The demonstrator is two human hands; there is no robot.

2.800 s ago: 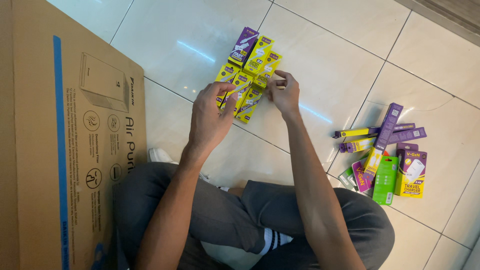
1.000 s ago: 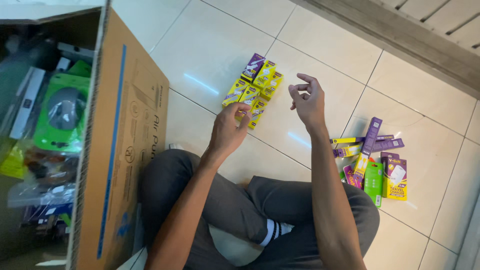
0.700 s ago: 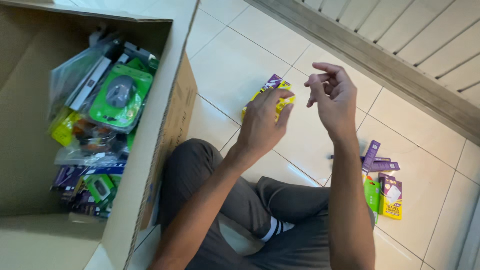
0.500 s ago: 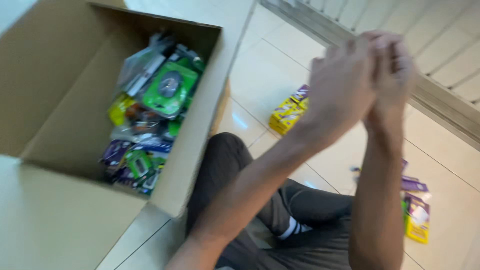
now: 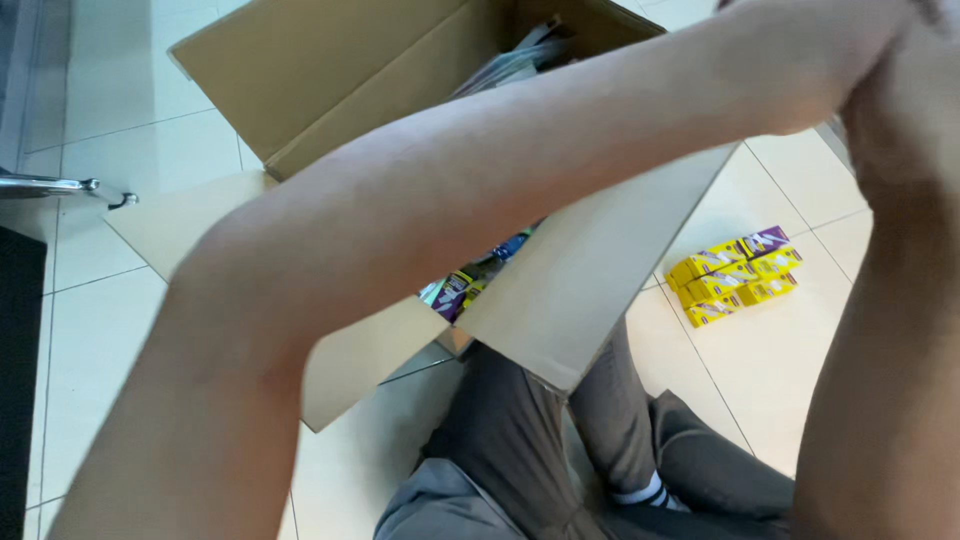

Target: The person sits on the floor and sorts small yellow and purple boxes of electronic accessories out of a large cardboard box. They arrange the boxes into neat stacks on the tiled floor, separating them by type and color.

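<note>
Both forearms cross close in front of the camera, and the left hand (image 5: 905,25) and the right hand (image 5: 925,90) meet at the top right corner, mostly cut off by the edge, so I cannot tell how the fingers stand. The open cardboard box (image 5: 590,270) lies behind the left forearm, with small packages inside. The stack of yellow packages (image 5: 733,275) lies on the tiled floor (image 5: 150,130) just beside the box.

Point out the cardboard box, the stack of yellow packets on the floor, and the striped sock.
cardboard box (image 5: 590,270), head view, on its near outer wall.
stack of yellow packets (image 5: 735,280), head view, middle of the pile.
striped sock (image 5: 640,494), head view, on its striped cuff.
</note>
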